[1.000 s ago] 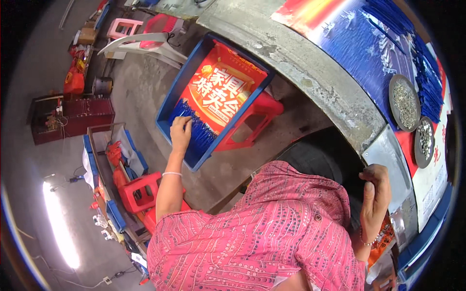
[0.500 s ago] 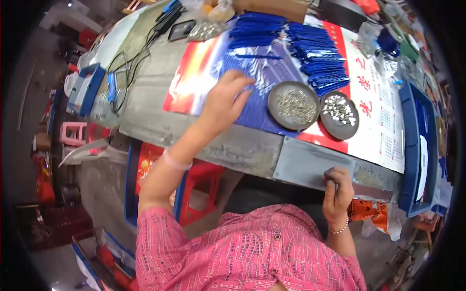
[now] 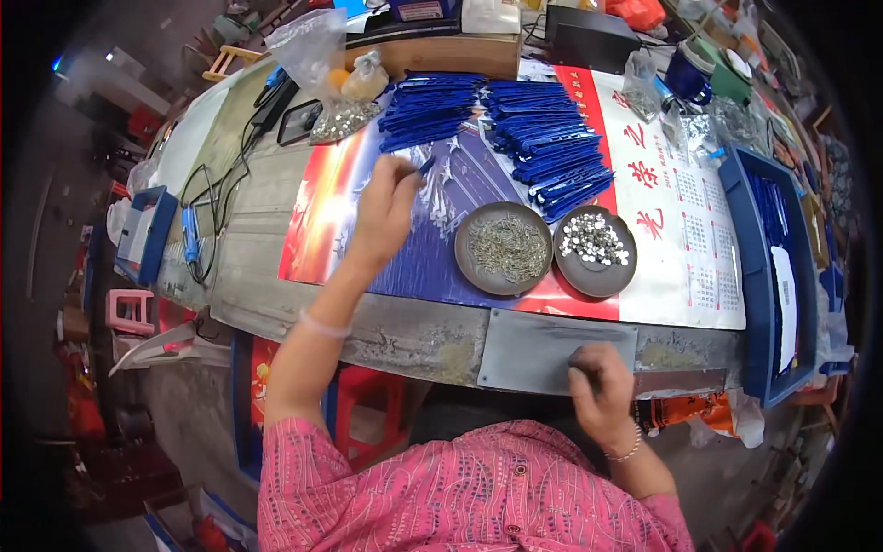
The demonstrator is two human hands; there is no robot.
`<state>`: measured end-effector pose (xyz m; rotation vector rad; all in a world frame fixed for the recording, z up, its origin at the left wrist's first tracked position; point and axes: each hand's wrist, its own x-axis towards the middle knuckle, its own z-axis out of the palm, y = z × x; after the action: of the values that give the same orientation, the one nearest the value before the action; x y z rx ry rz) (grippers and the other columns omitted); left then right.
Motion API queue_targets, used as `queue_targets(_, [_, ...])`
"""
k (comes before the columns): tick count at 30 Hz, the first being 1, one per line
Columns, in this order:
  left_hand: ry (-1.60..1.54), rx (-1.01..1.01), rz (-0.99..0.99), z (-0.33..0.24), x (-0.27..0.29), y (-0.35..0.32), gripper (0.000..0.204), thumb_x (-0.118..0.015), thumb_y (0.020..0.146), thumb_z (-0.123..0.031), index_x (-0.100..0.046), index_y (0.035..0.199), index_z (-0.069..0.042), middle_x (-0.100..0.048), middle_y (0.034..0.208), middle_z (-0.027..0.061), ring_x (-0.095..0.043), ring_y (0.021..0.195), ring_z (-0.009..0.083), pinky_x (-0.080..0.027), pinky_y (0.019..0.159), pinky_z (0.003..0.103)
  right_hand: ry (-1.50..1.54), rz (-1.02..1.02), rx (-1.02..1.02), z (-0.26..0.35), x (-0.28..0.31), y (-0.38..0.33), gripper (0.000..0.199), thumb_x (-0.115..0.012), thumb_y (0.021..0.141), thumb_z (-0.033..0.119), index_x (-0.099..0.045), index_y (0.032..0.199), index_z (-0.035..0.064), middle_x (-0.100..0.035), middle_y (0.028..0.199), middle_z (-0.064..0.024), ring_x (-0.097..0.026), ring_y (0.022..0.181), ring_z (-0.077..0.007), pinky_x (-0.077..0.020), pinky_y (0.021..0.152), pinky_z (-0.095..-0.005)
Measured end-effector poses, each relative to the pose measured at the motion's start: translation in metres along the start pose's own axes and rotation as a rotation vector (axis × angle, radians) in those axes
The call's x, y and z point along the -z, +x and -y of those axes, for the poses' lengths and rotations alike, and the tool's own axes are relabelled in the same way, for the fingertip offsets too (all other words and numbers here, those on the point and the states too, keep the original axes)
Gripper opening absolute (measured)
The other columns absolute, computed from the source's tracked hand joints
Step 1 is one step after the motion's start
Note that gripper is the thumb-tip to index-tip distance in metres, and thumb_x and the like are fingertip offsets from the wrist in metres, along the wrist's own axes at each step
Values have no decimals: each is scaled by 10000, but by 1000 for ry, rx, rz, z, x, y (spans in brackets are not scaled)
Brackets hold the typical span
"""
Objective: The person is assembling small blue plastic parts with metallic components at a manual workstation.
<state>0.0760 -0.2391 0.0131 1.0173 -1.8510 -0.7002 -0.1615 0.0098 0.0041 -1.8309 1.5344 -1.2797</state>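
My left hand (image 3: 388, 207) reaches over the printed poster sheet (image 3: 317, 244), its fingers pinched on a slim dark blue strip (image 3: 427, 166), mostly hidden by the hand. Beyond it lie two piles of similar blue strips, a left pile (image 3: 428, 110) and a right pile (image 3: 547, 138). My right hand (image 3: 602, 391) is curled at the table's front edge, over a grey metal plate (image 3: 524, 350). Its fingertips look dark, and I cannot make out what they hold. Between the hands stand a round dish of small metal pins (image 3: 506, 248) and a dish of shiny round bits (image 3: 595, 248).
A blue bin (image 3: 759, 285) stands at the table's right end, a smaller blue tray (image 3: 147, 235) at the left. Bags of small parts (image 3: 342, 120) and a wooden box (image 3: 441, 57) line the back. A cable (image 3: 216, 198) crosses the left side; a red stool (image 3: 368, 414) stands below.
The head view has shifted, so the table sits lower and farther left. My left hand has closed on the blue strip that lay alone before the piles. My right hand stays curled near the plate.
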Motion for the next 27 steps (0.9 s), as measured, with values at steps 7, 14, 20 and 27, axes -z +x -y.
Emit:
queue_targets(7, [-459, 378, 69, -79, 17, -125, 119, -440, 918, -3, -473, 1032, -16, -558, 841, 55, -513, 697, 88, -444, 630, 219, -354, 290, 196, 12, 10, 101, 165, -617, 764, 47, -537, 907, 24, -530, 852, -133, -537, 806, -303, -409, 724, -390])
queue_targets(14, [-722, 487, 167, -102, -12, -199, 234, -552, 875, 21, -509, 1104, 13, -607, 911, 66, -549, 707, 69, -444, 611, 188, -745, 462, 339, -25, -42, 153, 123, -598, 764, 100, -541, 864, 55, -546, 860, -111, -559, 842, -278, -380, 728, -390])
queue_targets(20, [-728, 473, 263, -100, -10, -213, 259, -533, 890, 14, -498, 1146, 18, -609, 919, 69, -541, 699, 71, -443, 629, 188, -762, 478, 364, -26, -50, 161, 106, -592, 773, 97, -535, 841, 40, -568, 825, -115, -575, 792, -281, -381, 721, -390])
queue_targets(27, [-771, 498, 261, -99, -15, -214, 228, -503, 921, -27, -492, 1143, 22, -595, 891, 72, -531, 692, 73, -446, 639, 202, -657, 462, 286, -27, -41, 158, 85, -579, 760, 60, -528, 823, 35, -582, 802, -120, -593, 763, -288, -401, 687, -388])
